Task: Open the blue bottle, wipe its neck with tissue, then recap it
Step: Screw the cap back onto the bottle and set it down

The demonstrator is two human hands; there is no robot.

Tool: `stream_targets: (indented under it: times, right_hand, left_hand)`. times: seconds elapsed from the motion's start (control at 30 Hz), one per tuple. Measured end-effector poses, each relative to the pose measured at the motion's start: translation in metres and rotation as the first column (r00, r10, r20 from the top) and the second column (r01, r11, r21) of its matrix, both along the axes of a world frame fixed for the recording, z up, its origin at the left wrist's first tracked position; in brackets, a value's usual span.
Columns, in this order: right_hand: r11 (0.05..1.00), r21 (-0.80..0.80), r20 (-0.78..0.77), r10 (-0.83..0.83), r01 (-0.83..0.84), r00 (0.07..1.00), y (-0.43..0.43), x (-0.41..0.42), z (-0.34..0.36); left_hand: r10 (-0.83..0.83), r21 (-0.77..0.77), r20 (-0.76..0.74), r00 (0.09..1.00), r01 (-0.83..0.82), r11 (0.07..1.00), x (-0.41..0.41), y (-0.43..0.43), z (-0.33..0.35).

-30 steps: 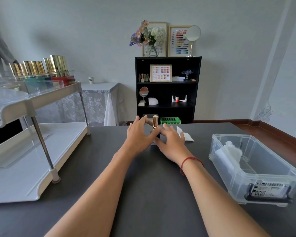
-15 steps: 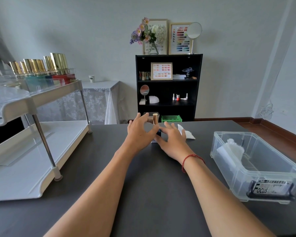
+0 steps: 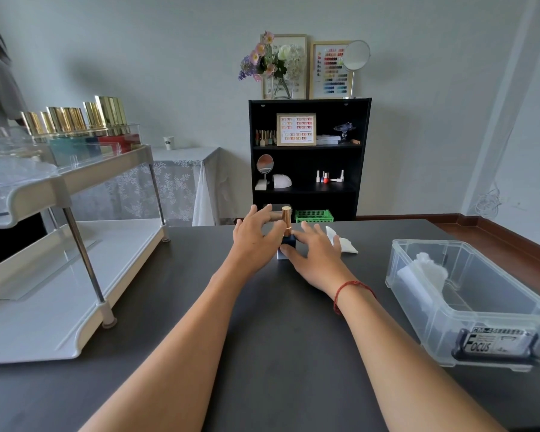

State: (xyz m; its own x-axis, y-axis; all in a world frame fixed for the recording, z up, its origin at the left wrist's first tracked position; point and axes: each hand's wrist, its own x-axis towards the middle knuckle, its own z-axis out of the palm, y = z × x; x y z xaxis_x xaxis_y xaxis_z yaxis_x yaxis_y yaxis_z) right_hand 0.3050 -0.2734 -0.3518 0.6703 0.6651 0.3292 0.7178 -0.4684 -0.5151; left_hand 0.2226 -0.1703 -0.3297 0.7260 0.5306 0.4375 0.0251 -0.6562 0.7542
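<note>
Right now: both hands are at the blue bottle [image 3: 286,243]. It stands upright on the dark table [image 3: 287,353], far out in front of the person.
Cap: the gold cap [image 3: 286,218] is on the bottle.
Left hand: the left hand [image 3: 256,241] is beside the cap, with its fingers spread and its thumb right at the cap. I cannot tell if it pinches the cap or only touches it.
Right hand: the right hand [image 3: 317,255] has its thumb at the bottom of the bottle. Its fingers lie straight along the other side. It seems to steady the bottle, not squeeze it.
Tissue: a crumpled white tissue [image 3: 345,244] lies on the table just behind the right hand. Spare tissues [image 3: 427,269] sit in the clear box [image 3: 443,332] on the right.
Done so far: I cannot tell. With the cap on, this is either the very start or the very end.
Left to do: if it is the start, everything is left. That means cap off, wipe the neck, cap back on.
</note>
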Motion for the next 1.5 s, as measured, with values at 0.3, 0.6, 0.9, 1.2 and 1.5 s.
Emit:
stream_targets:
  times: [0.3,0.6,0.9,1.2,1.5]
  right_hand:
    - [1.0,-0.003,0.002,0.002,-0.002,1.0,0.0003,0.0001,-0.0005]
    - [1.0,0.002,-0.002,0.005,-0.005,1.0,-0.0008,-0.0008,-0.0004]
    - [1.0,0.009,-0.001,0.014,-0.014,1.0,-0.0012,-0.0013,-0.0002]
    - [1.0,0.0,0.0,0.007,-0.007,1.0,-0.0011,-0.0016,0.0004]
    - [1.0,0.003,-0.006,-0.002,0.002,1.0,-0.0006,-0.002,0.0011]
  left_hand:
    - [0.018,0.018,0.001,1.0,-0.018,1.0,0.0013,0.0023,-0.0028]
    - [0.042,0.038,-0.014,0.999,-0.041,0.998,0.0015,0.0017,-0.0042]
    - [0.035,0.04,-0.017,0.999,-0.034,0.999,0.0018,0.0015,-0.0048]
    - [0.012,0.018,-0.003,1.0,-0.012,1.0,0.0034,0.0005,-0.0047]
    - [-0.005,-0.002,-0.008,1.0,0.005,1.0,0.0054,0.0023,-0.0058]
